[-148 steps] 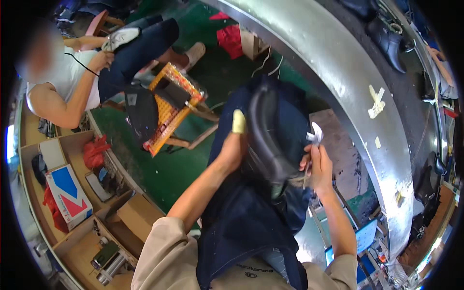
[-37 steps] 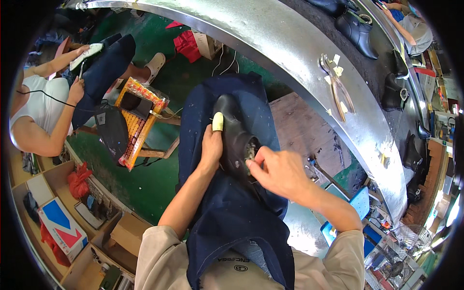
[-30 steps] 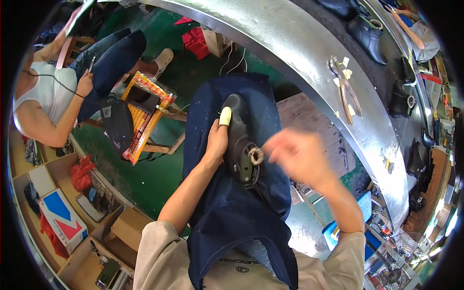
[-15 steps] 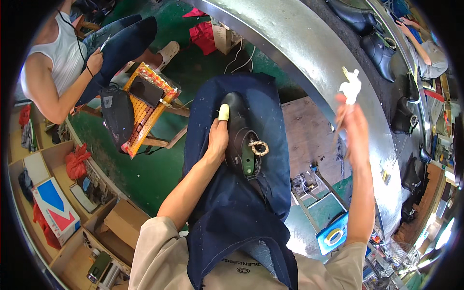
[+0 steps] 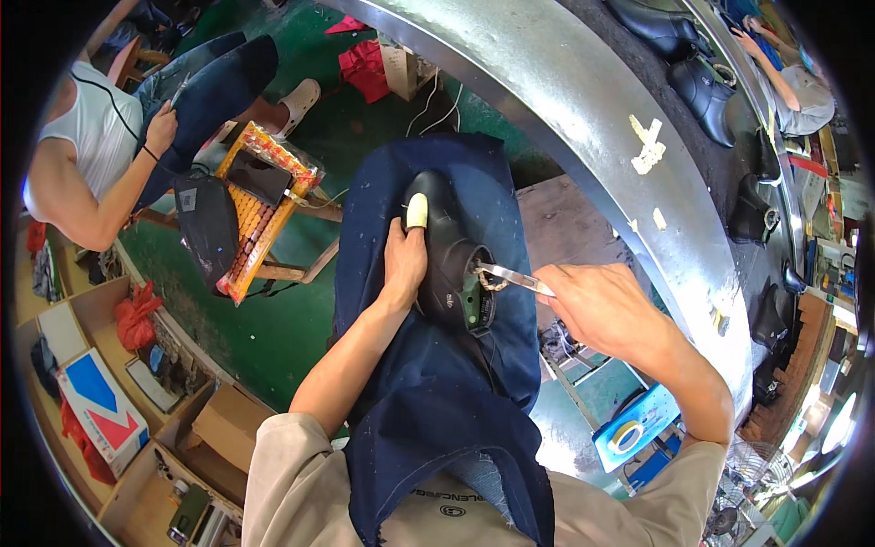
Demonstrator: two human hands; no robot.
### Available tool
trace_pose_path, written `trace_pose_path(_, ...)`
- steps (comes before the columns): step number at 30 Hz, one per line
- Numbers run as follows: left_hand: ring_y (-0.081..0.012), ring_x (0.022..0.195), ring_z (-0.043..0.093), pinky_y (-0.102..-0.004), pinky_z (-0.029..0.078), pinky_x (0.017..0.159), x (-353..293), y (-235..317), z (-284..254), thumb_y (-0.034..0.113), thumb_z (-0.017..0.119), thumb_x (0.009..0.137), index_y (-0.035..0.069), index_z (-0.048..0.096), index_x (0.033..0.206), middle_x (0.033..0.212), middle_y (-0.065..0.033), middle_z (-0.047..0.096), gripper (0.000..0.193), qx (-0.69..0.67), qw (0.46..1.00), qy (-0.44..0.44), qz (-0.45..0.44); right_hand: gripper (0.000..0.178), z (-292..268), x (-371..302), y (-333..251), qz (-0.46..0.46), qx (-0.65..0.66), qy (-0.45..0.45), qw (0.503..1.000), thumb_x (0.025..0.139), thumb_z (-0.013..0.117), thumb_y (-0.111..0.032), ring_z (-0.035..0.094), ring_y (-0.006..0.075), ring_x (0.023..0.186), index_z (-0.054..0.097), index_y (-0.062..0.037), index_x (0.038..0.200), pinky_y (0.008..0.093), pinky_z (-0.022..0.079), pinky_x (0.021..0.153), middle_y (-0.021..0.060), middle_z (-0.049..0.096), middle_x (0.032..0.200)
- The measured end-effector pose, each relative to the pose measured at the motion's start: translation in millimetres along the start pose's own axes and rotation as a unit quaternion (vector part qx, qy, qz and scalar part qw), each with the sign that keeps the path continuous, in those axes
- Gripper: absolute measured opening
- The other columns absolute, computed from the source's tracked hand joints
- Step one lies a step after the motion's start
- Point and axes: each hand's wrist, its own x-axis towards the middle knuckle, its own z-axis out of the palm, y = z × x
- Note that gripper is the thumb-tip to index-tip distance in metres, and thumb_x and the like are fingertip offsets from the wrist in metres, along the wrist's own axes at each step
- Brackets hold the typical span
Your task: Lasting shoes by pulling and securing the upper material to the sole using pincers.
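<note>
A black shoe (image 5: 444,260) lies toe-away on the dark blue apron over my lap. My left hand (image 5: 404,260) is closed around its left side, and a pale yellow finger cover (image 5: 416,211) on the thumb rests against the upper. Closed around a slim silver metal tool (image 5: 516,278), my right hand (image 5: 606,305) is right of the shoe. The tool's tip meets the shoe's opening beside a rope loop (image 5: 493,281); whether it touches the loop or the shoe I cannot tell. A green sole-shaped piece (image 5: 472,301) shows inside the opening.
A curved metal bench (image 5: 583,82) bends around the front and right, with cream scraps (image 5: 646,146) on it. More black shoes (image 5: 702,96) stand beyond. Left are a seated person (image 5: 100,137), a beaded stool (image 5: 260,196) with a phone, and wooden bins (image 5: 96,301).
My right hand has come from over the metal bench to the shoe's opening, bringing the metal tool. The white piece it was at is gone from the hand; cream scraps show on the bench.
</note>
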Motion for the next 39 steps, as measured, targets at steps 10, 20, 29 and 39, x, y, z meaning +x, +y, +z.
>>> trace_pose_path(10, -0.0489, 0.123, 0.058, -0.0505, 0.045, 0.102, -24.5, 29.4, 9.3, 0.039, 0.055, 0.103, -0.002, 0.052, 0.131, 0.125, -0.0312, 0.064, 0.05, 0.177, 0.981, 0.056, 0.052, 0.014, 12.8, 16.1, -5.4, 0.024, -0.183, -0.025, 0.983, 0.088, 0.065, -0.01, 0.072, 0.033, 0.074, 0.06, 0.0017, 0.094, 0.0435, 0.056, 0.065, 0.019, 0.068, 0.075)
trace_pose_path(20, -0.047, 0.117, 0.064, -0.0474, 0.049, 0.098, -30.7, 32.2, 7.2, 0.031, 0.06, 0.099, -0.004, 0.054, 0.131, 0.121, -0.0319, 0.067, 0.047, 0.193, 0.976, 0.042, 0.095, 0.032, 30.4, -29.4, -13.9, 0.308, 0.483, -0.176, 0.801, 0.111, 0.049, -0.031, 0.063, 0.0144, 0.065, 0.056, -0.0005, 0.104, 0.0331, 0.05, 0.062, 0.0059, 0.062, 0.075)
trace_pose_path(29, -0.023, 0.097, 0.067, -0.0349, 0.05, 0.086, -26.1, 21.0, 4.4, 0.023, 0.056, 0.103, -0.001, 0.062, 0.12, 0.104, -0.0158, 0.071, 0.029, 0.155, 0.983, 0.012, 0.099, 0.029, 9.6, -44.1, -26.6, 0.346, 0.554, -0.233, 0.721, 0.112, 0.049, -0.029, 0.065, 0.0132, 0.065, 0.058, -0.0012, 0.108, 0.03, 0.048, 0.059, 0.0042, 0.063, 0.074)
trace_pose_path(39, -0.0345, 0.111, 0.069, -0.0397, 0.052, 0.097, -1.2, 16.4, -3.3, 0.02, 0.059, 0.096, -0.006, 0.055, 0.132, 0.121, -0.0272, 0.069, 0.044, 0.099, 0.994, 0.007, 0.042, 0.029, 22.6, -18.6, -19.5, 0.229, 0.391, -0.171, 0.875, 0.11, 0.052, -0.027, 0.066, 0.0163, 0.064, 0.058, 0.0004, 0.103, 0.0325, 0.051, 0.062, 0.0083, 0.065, 0.074)
